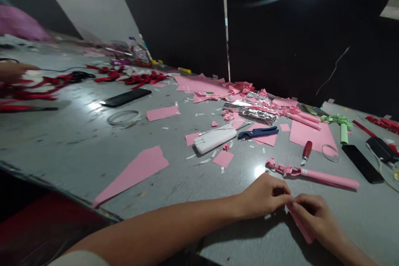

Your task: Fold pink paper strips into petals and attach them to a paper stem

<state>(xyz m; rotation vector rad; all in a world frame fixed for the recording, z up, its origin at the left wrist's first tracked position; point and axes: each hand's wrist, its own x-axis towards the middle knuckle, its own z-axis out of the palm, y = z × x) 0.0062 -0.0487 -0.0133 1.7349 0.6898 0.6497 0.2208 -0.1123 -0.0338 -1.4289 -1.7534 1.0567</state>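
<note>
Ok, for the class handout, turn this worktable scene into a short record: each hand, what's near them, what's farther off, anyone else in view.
Left hand: fingertips pinched at the far end of a pink paper strip
Right hand: holding the same strip
Near the hands: rolled pink paper tube with a frilly end; red-handled knife; black phone
Farther off: crumpled foil
Other person: a hand at the picture's left edge
</note>
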